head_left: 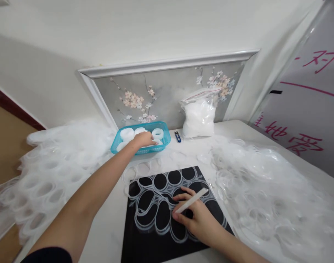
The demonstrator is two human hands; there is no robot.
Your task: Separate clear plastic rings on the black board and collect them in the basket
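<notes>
My left hand [143,140] reaches far forward into a turquoise plastic basket [165,135] of white tape rolls [158,133], its fingers curled down over the rolls; whether it grips one is hidden. My right hand [196,217] rests on a black mat [145,244] and holds a thin white stick [192,200] between thumb and fingers. Under that hand lies a translucent white sheet of linked rings [156,204], spread across the mat.
Heaps of the same ringed translucent sheet lie at the left [49,171] and right [265,182] of the white table. A zip bag of white pieces [199,117] and small blue snips [178,136] sit at the back, against a flowered panel [156,95].
</notes>
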